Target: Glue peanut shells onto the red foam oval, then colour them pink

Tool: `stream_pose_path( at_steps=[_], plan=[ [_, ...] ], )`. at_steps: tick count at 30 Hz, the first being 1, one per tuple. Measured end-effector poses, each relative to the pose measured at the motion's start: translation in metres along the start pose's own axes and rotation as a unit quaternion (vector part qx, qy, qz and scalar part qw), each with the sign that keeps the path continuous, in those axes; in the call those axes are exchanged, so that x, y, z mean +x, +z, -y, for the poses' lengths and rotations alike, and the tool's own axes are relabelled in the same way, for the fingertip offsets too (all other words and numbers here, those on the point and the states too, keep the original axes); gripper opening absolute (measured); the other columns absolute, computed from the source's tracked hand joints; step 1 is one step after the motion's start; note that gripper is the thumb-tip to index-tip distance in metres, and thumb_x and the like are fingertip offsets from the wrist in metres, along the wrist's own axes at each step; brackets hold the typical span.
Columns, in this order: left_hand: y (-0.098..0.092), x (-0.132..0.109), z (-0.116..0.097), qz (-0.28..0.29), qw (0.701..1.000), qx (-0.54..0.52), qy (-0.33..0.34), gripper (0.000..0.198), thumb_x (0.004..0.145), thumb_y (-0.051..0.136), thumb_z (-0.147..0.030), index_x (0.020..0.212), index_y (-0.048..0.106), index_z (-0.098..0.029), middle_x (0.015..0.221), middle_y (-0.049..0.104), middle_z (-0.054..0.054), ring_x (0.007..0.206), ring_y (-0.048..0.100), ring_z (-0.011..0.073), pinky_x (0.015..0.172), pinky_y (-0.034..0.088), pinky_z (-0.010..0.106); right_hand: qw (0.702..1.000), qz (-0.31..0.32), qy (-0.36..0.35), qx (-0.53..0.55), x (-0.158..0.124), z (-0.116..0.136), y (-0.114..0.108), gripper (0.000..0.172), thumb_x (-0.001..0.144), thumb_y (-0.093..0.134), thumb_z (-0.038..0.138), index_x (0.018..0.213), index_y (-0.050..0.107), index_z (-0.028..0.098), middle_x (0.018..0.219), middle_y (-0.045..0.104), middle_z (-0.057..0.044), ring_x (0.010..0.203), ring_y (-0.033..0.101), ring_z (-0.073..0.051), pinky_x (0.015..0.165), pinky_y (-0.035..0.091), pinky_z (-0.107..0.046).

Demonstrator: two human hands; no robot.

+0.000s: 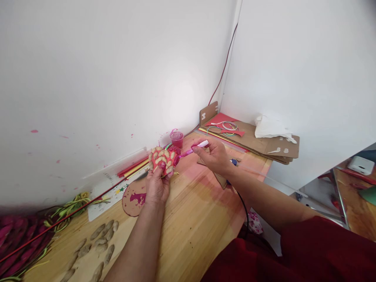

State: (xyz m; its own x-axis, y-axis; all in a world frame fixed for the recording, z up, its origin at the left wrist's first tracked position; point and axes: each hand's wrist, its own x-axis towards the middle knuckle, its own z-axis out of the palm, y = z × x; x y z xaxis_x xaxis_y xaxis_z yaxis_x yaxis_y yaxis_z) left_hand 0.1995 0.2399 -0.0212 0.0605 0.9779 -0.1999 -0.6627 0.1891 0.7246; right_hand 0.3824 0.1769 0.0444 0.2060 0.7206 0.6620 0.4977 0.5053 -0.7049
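A red piece covered with peanuts [162,158] is held up over the table by my left hand [158,186], the thumb pressed on its face. Its right edge carries wet-looking dark pink paint. My right hand [216,157] grips a white-handled brush [202,144], whose pink tip touches or nearly touches that painted edge. Just behind the piece stands a small clear cup of pink paint [176,138]. Below and left of it lies a round cardboard piece [131,199] with pink smears, partly hidden by my left hand.
Loose peanuts [101,241] lie front left on the wooden table [188,231]. Green yarn [73,207] and dark pink pieces [22,239] are far left. Stacked cardboard [252,141] with white plastic [273,128] sits back right. Paint-spattered white wall [88,98] borders the table.
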Motion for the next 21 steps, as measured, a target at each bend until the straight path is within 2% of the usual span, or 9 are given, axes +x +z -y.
stream_pose_path(
  at_steps=[8, 13, 21],
  plan=[
    [0.0005, -0.0015, -0.0005, 0.015, 1.0, 0.003, 0.003, 0.034, 0.072, 0.077, -0.014, 0.104, 0.072, -0.023, 0.101, 0.076, 0.005, 0.069, 0.07, 0.0118, 0.053, 0.056, 0.016, 1.0, -0.017, 0.003, -0.003, 0.0031, -0.0046, 0.0019, 0.011, 0.088, 0.069, 0.034, 0.088, 0.068, 0.022, 0.083, 0.073, -0.001, 0.078, 0.066, -0.017, 0.075, 0.051, -0.032],
    [-0.0001, -0.0004, -0.0002, -0.001, 1.0, 0.002, -0.006, 0.029, 0.071, 0.077, -0.015, 0.099, 0.073, -0.021, 0.093, 0.076, 0.004, 0.065, 0.069, 0.0112, 0.051, 0.055, 0.015, 1.0, -0.009, 0.001, -0.006, 0.0003, -0.001, 0.001, 0.011, 0.088, 0.068, 0.033, 0.087, 0.068, 0.022, 0.082, 0.072, -0.001, 0.077, 0.066, -0.017, 0.074, 0.051, -0.031],
    [0.0009, -0.0017, -0.0008, 0.008, 1.0, 0.0, -0.002, 0.032, 0.071, 0.077, -0.013, 0.101, 0.072, -0.022, 0.096, 0.075, 0.003, 0.065, 0.069, 0.0118, 0.05, 0.056, 0.017, 0.999, -0.016, -0.009, -0.029, 0.0011, -0.0014, 0.0, 0.008, 0.088, 0.068, 0.03, 0.09, 0.068, 0.022, 0.086, 0.073, -0.002, 0.08, 0.067, -0.018, 0.077, 0.052, -0.032]
  ],
)
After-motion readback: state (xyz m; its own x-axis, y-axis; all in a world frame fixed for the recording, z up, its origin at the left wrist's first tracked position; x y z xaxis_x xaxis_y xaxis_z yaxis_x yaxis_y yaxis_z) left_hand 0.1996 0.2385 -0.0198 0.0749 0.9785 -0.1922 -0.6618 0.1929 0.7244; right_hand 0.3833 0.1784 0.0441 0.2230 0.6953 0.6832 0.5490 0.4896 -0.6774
